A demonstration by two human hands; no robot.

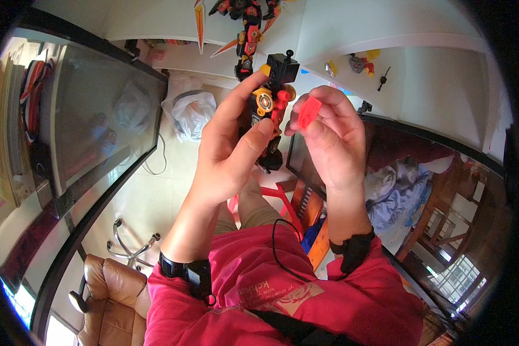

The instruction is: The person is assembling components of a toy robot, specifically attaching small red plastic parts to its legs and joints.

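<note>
My left hand (228,144) is closed around a black, yellow and red toy robot assembly (264,102), with its thumb on the near side. A black block with a small ball peg (283,68) sits at the top of this assembly. Close to its right side, my right hand (337,138) pinches a small red plastic piece (309,112) between thumb and fingers. The red piece appears apart from the assembly. Beyond my left hand is a black and red robot figure (251,36) with orange-yellow blade-like parts, cut off by the upper edge of view.
On the white tabletop (352,29) and the surface at right lie red, grey and yellow toy parts (360,64) and a thin black piece (383,79). A white plastic bag (193,112), red stool (282,205) and brown chair (112,294) stand below. Dark-framed glass panels (106,106) flank me.
</note>
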